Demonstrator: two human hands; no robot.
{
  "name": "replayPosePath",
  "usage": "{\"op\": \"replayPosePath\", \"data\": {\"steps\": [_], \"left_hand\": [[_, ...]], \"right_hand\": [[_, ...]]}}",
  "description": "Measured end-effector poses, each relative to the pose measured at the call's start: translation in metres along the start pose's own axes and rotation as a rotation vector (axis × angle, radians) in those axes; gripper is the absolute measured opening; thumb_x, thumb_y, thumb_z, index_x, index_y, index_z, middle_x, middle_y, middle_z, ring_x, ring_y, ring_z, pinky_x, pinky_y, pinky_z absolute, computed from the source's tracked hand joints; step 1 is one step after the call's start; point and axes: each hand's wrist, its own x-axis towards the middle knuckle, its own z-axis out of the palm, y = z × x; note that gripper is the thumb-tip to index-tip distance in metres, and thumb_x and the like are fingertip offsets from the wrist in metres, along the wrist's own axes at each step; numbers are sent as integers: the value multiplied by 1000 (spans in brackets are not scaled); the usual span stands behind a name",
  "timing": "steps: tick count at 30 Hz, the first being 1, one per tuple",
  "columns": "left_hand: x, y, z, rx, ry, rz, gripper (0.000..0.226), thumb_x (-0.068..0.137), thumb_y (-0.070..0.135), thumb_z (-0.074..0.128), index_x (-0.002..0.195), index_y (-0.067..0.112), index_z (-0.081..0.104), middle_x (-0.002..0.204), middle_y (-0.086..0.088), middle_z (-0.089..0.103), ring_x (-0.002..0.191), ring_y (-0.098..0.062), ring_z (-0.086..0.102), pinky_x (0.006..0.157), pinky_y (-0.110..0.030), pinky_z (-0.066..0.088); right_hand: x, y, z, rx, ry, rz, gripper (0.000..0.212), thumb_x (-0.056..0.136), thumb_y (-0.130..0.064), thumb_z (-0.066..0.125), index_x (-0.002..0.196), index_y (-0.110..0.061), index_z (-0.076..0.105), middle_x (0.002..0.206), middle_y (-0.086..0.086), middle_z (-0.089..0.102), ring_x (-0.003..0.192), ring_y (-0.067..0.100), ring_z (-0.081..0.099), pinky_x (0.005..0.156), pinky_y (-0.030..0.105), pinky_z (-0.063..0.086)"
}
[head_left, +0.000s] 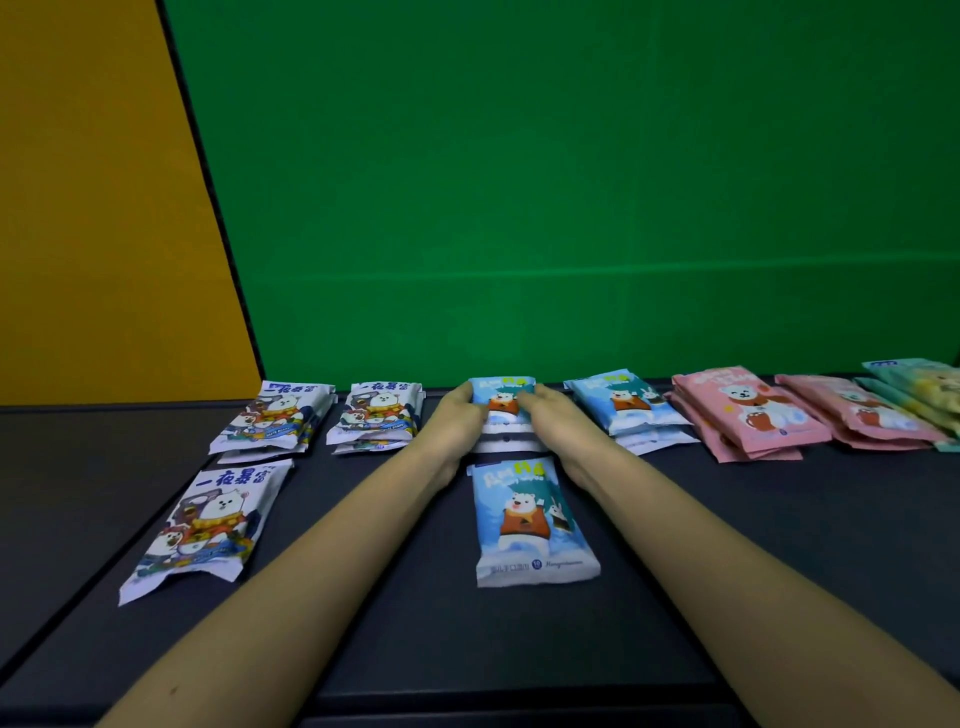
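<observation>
Head view. I am gripping the blue stack (502, 404) from both sides. My left hand (457, 418) is curling its fingers round the left edge, and my right hand (551, 415) is curling round the right edge with the thumb lying on the top pack. The stack is sitting in the far row on the dark table (363, 634), at the centre of the frame.

- The loose blue pack (531, 519) is lying flat between my forearms, just in front of the stack.
- The second blue pile (626, 402) is lying just right of my right hand.
- Two white piles (272, 415) (376, 413) are lying to the left, with a single white pack (208, 519) nearer to me.
- Two pink piles (748, 410) (875, 415) are lying further right.

Writing: the white packs are showing "一夜暴富" in blue. The loose blue pack is showing a circled "10" near its bottom edge; the print beside it is too small to read.

My hands are covering the sides of the stack, so its pack count is not showing. The green packs (927, 384) are being cut off by the right frame edge.
</observation>
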Motion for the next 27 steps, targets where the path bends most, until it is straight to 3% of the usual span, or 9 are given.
{"op": "replayPosePath", "data": {"steps": [4,6,7,9,11,14,20,24,27], "left_hand": [[-36,5,-7,36,12,39,52,98,6,37,147,13,22,143,4,36,112,-8,49,68,-6,36],[-55,-2,-10,-13,-42,13,41,98,4,37,137,15,37,117,12,51,87,-1,52,53,-4,40],[-62,-8,-9,-21,-74,-2,31,97,2,38,124,15,45,110,14,57,82,1,57,56,-2,44],[-73,-25,-8,-46,-154,-6,40,93,-2,39,129,14,47,112,4,67,95,-10,67,78,-16,53],[-81,-33,-4,-64,-165,-8,49,92,-3,40,135,19,44,119,0,66,104,-16,66,92,-30,53],[-87,-34,0,-55,-136,22,53,90,-4,45,136,22,42,118,1,66,103,-14,66,91,-26,52],[-84,-33,-1,5,-124,45,60,86,-7,42,138,23,36,121,8,61,99,-8,63,82,-14,51],[-79,-31,-2,97,-79,102,64,81,-5,44,138,25,39,137,0,52,117,-14,57,102,-32,46],[-73,-11,3,147,52,244,57,87,-4,41,137,24,39,136,10,44,119,-4,50,99,-16,40]], "right_hand": [[-37,6,-17,45,28,22,51,99,-21,39,146,-7,28,153,6,30,139,22,31,116,36,25],[-62,10,-24,79,-26,35,48,98,-17,41,144,-6,30,151,7,34,137,21,35,115,34,26],[-73,12,-25,100,-52,29,40,98,-13,42,137,-5,39,140,7,47,127,17,47,110,26,35],[-91,15,-23,178,-124,-5,23,97,-1,40,111,-16,50,98,-8,61,83,-2,62,74,5,48],[-100,21,-18,205,-181,-18,33,95,5,39,97,-27,48,86,-15,61,65,-7,61,58,3,48],[-99,26,-8,147,-170,-74,39,89,9,41,104,-25,56,105,-5,68,92,9,67,79,19,53],[-103,20,2,121,-133,-75,49,86,12,41,124,-18,51,113,2,67,103,19,65,87,28,52],[-105,8,-20,78,-142,-71,39,93,3,43,126,-16,49,124,-9,59,107,9,59,89,11,42],[-87,2,-61,-23,20,-149,43,97,-5,41,140,-12,41,144,-1,44,130,11,41,100,18,27]]}}
